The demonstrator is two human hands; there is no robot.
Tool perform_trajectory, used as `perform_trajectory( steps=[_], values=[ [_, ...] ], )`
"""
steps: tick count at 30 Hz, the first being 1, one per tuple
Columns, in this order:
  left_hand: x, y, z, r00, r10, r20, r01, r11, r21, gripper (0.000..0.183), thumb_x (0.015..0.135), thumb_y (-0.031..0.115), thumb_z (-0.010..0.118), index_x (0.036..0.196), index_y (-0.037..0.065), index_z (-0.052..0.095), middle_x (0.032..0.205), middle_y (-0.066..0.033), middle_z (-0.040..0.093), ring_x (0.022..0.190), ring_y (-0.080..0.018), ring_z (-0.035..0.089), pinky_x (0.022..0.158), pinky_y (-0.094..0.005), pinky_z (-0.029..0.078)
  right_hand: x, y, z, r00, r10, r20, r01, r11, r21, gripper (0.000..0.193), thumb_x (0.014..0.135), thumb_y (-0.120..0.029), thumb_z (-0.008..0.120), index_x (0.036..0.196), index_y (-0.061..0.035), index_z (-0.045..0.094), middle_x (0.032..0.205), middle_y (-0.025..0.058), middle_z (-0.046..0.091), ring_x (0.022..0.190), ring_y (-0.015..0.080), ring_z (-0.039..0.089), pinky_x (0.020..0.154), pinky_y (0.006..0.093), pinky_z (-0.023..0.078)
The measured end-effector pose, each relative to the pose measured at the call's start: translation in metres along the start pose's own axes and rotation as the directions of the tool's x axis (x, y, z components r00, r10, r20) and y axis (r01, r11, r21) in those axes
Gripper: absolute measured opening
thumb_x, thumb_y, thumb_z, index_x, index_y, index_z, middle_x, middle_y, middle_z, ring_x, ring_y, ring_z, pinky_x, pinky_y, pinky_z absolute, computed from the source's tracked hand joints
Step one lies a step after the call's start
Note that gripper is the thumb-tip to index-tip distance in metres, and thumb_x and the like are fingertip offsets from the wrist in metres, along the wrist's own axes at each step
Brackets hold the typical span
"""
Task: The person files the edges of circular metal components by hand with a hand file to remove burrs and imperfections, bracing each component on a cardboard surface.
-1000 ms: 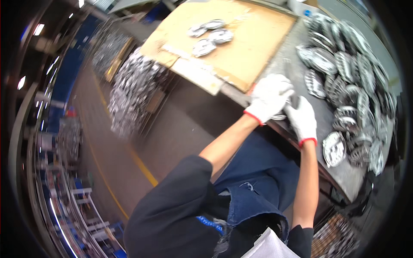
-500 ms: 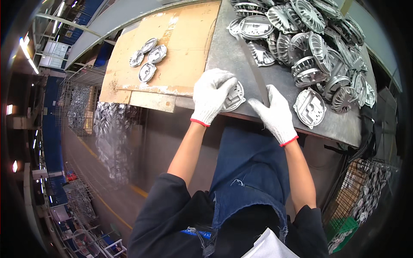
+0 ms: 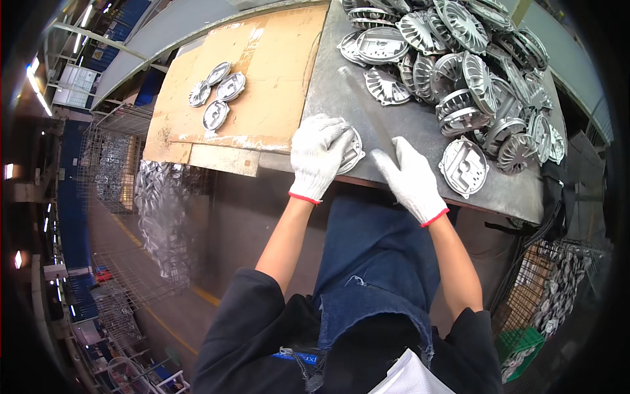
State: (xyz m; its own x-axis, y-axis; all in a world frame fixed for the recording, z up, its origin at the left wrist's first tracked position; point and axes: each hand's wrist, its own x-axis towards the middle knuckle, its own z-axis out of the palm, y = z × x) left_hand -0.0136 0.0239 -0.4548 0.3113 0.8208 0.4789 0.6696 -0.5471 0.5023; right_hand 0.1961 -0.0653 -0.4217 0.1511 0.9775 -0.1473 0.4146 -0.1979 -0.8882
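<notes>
My left hand (image 3: 319, 154), in a white knit glove, grips a round silver metal casting (image 3: 352, 155) at the front edge of the grey tabletop. Its fingers and palm cover the casting's left part. Gloved likewise, my right hand (image 3: 412, 180) is closed around the near end of a long flat file (image 3: 371, 108), which is blurred by motion. The file slants up and to the left, past the right side of the held casting; whether it touches the metal, I cannot tell. Right of my right hand, another round casting (image 3: 464, 167) lies flat with its recessed face up.
A large heap of finned round castings (image 3: 459, 79) covers the table's far right. Several castings (image 3: 216, 114) lie on a cardboard sheet (image 3: 275, 79) at the left. Wire cages (image 3: 111, 164) with metal parts stand beyond it. A green crate (image 3: 522, 351) sits low at the right.
The file has swung slightly left and become blurred, with my right hand shifting a little left. My left hand still holds the casting. The whole view has drifted slightly.
</notes>
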Motion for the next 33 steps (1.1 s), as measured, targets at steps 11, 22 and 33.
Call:
perform_trajectory(
  steps=[11,22,33],
  values=[
    [0.003,0.0,0.0,0.995,0.104,-0.002,-0.103,0.987,0.122,0.019,0.085,0.021,0.088,0.099,0.009,0.088,0.109,-0.0078,0.084,0.112,-0.0333,0.075,0.102,-0.0442,0.06,-0.031,-0.024,-0.01,0.951,-0.276,0.138,0.298,0.702,-0.647,0.04,0.112,-0.045,0.069,0.12,-0.007,0.061,0.069,0.0179,0.073,0.062,0.0381,0.075,0.055,0.0501,0.058],
    [0.002,0.002,-0.002,0.999,0.035,0.007,-0.035,0.999,0.026,0.023,0.087,0.021,0.089,0.103,0.005,0.088,0.11,-0.0107,0.084,0.116,-0.0333,0.075,0.106,-0.0434,0.059,-0.038,-0.018,-0.014,0.949,-0.293,0.119,0.292,0.666,-0.687,0.038,0.111,-0.045,0.069,0.114,-0.0075,0.06,0.065,0.0153,0.071,0.058,0.0359,0.074,0.053,0.0482,0.057],
    [0.018,0.003,-0.018,0.973,-0.011,0.231,-0.015,0.994,0.113,0.017,0.092,0.022,0.084,0.099,0.007,0.088,0.108,-0.0124,0.082,0.109,-0.0339,0.074,0.101,-0.0446,0.057,0.018,-0.023,0.014,0.985,-0.124,0.124,0.154,0.949,-0.274,0.047,0.102,-0.046,0.069,0.119,-0.0022,0.063,0.106,0.0297,0.078,0.104,0.0487,0.077,0.09,0.0594,0.061]
  ],
)
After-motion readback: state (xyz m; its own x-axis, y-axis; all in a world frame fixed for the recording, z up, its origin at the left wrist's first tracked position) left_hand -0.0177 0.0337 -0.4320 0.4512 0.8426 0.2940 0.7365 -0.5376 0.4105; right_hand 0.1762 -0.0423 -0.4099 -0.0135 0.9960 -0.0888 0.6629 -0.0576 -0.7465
